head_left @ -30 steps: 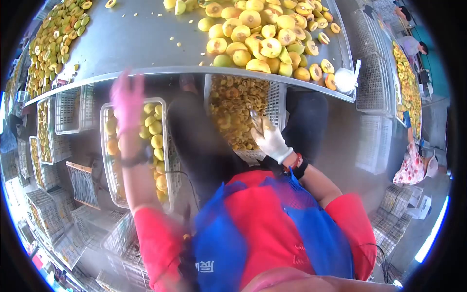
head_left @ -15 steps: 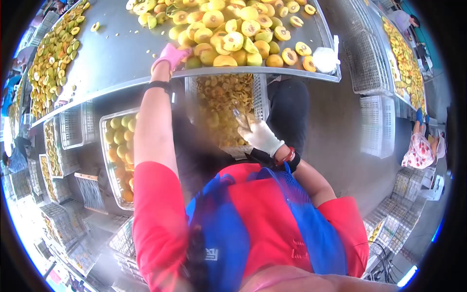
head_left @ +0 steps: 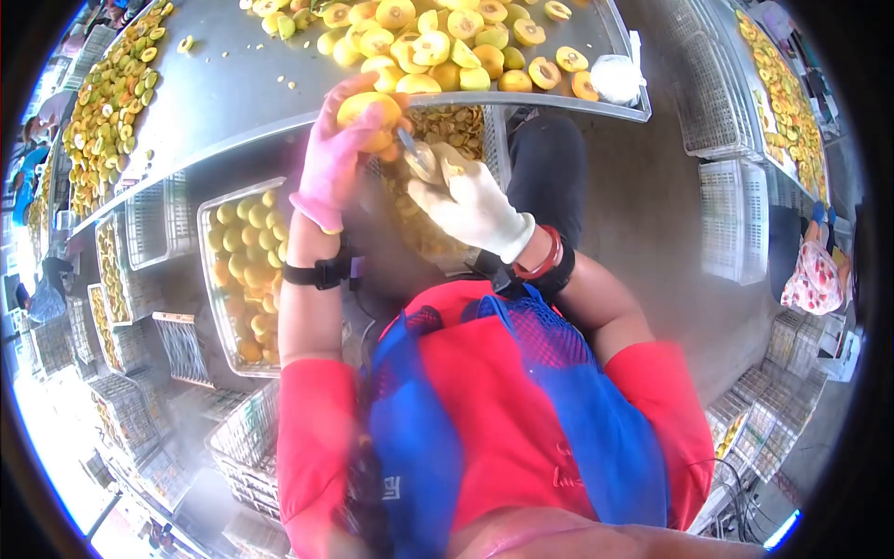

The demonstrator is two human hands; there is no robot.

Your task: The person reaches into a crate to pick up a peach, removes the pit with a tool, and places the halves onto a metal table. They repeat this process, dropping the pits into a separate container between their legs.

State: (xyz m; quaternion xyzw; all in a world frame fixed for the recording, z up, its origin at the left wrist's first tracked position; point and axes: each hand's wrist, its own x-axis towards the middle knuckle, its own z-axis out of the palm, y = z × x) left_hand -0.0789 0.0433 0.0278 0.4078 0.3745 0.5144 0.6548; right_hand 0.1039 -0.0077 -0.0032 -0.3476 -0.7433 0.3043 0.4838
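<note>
At the front edge of the metal table [head_left: 233,102], the left hand [head_left: 333,154], gloved in pink, curls its fingers around a yellow fruit [head_left: 363,109]. The fruit is plump and rounded, its upper side golden, its lower part more orange; blur there hides whether it is whole or cut. The right hand [head_left: 470,207], in a white glove, grips a small tool [head_left: 421,160] whose tip points toward the fruit; I cannot tell if they touch. Behind them, halved fruits [head_left: 430,47] with brown centres lie heaped on the table
</note>
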